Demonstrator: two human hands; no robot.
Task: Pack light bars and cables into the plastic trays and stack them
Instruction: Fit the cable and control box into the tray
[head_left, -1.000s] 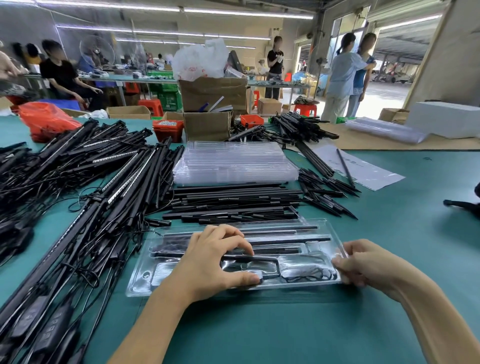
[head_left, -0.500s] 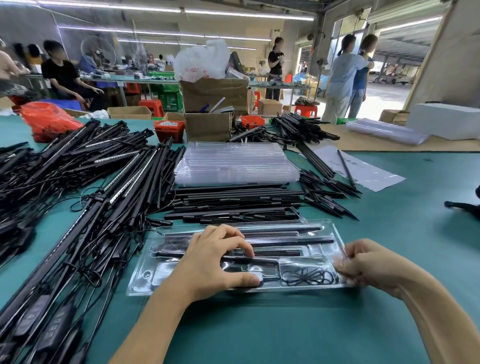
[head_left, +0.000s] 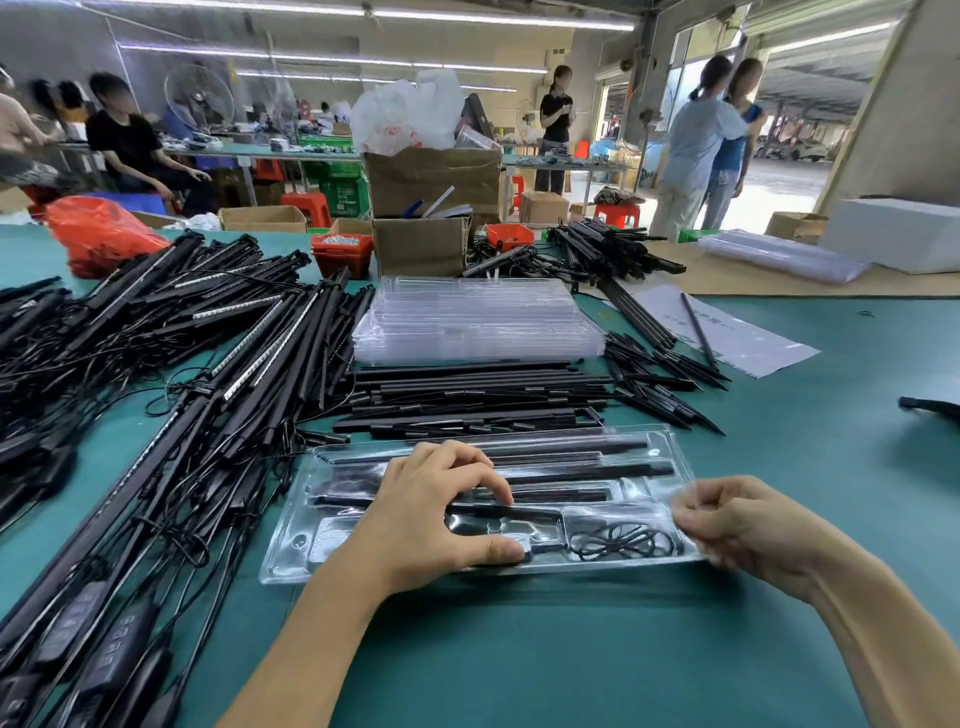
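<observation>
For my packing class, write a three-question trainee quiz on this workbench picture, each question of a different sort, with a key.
1. True or false: the left hand rests on the clear plastic tray.
2. Multiple choice: the coiled cable lies in the tray's A) near-right compartment, B) far-left compartment, C) outside the tray.
3. Fill in: the right hand pinches the tray's ______ edge.

Key:
1. True.
2. A.
3. Right.
</observation>
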